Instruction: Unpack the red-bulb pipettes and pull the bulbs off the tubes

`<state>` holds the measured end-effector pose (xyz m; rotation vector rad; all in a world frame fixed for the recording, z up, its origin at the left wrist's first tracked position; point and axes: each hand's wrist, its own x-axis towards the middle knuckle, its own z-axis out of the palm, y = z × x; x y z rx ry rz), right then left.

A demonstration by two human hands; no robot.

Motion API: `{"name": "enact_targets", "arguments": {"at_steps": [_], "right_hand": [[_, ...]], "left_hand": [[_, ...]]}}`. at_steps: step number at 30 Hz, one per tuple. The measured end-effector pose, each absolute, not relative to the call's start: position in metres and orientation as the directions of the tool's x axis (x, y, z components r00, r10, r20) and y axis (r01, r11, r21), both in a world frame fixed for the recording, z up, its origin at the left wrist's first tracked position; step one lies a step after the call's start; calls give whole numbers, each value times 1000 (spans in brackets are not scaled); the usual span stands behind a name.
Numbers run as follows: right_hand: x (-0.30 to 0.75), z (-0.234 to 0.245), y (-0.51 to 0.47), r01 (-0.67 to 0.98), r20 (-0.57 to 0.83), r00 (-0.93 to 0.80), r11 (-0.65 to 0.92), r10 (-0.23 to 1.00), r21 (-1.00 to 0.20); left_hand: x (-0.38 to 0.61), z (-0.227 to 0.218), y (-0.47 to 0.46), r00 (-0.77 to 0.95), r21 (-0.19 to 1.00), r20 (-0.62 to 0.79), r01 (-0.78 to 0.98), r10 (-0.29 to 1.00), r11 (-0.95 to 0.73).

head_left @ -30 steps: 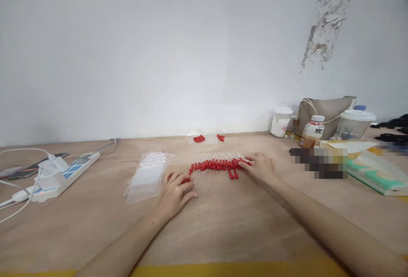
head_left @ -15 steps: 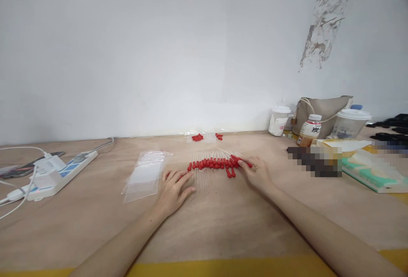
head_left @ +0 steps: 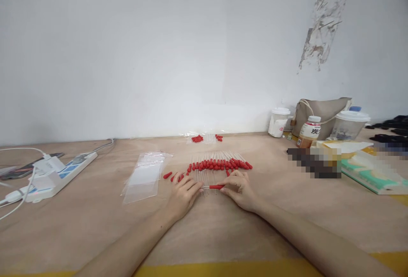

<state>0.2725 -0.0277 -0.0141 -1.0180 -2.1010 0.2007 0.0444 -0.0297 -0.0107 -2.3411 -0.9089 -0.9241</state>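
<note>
I see one dropper (head_left: 213, 187) held between my two hands just above the surface (head_left: 223, 230), near the middle and in front of the row of droppers (head_left: 219, 165). Its long axis runs left to right, level with the surface; the red bulb points right, into my right hand (head_left: 240, 190), and the clear glass stem points left, into my left hand (head_left: 183, 194). Both hands are pinched shut on it, fingertips at each end.

The stem looks thin and, I judge, brittle: any bending or twisting between the two pinches could snap it. A pull along the axis could slip the bulb off. My left wrist sits close to the loose bulbs (head_left: 174, 176), and a sweep could scatter them or nudge the row. The bags (head_left: 143, 176) lie to the left, well apart from the power strip (head_left: 60, 174).
</note>
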Motion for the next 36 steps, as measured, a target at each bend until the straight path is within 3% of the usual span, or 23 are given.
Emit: {"name": "enact_targets", "arguments": {"at_steps": [10, 31, 36], "right_hand": [[259, -15, -28, 645, 738, -444, 753, 508, -130], [273, -12, -33, 524, 630, -721, 822, 289, 222], [277, -14, -31, 489, 652, -745, 783, 144, 385]], "left_hand": [[48, -6, -36, 587, -193, 696, 708, 413, -680], [49, -3, -48, 640, -251, 704, 630, 308, -735], [49, -2, -49, 665, -282, 698, 595, 264, -753]]}}
